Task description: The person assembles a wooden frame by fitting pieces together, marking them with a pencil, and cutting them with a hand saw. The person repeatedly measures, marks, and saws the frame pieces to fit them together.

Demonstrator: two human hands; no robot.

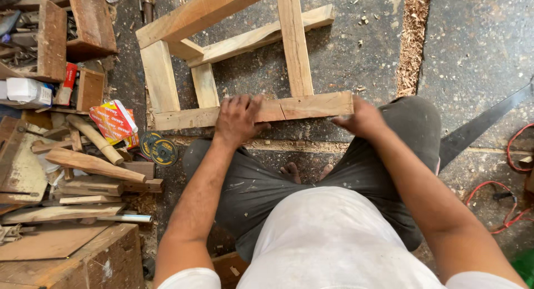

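Far left of the left hand: scrap offcuts [83, 164], a red-and-white box [114, 121], abrasive discs [158, 150] lying just beside the knee. Left hand [239, 121] laid flat on the near rail [253, 112] of the pale wooden frame [222, 50], fingers spread and curled over the far edge, pressing down. Frame resting on the concrete floor [356, 50], directly ahead of both hands, between the knees. Right hand [359, 119] at the rail's right end, fingers closed around the end grain, thumb hidden. Beyond the right hand: a sawdust strip [411, 38], a red cable [509, 205]. Probably best done with steady downward weight from the left palm, square pressure at the end, joints watched for racking.
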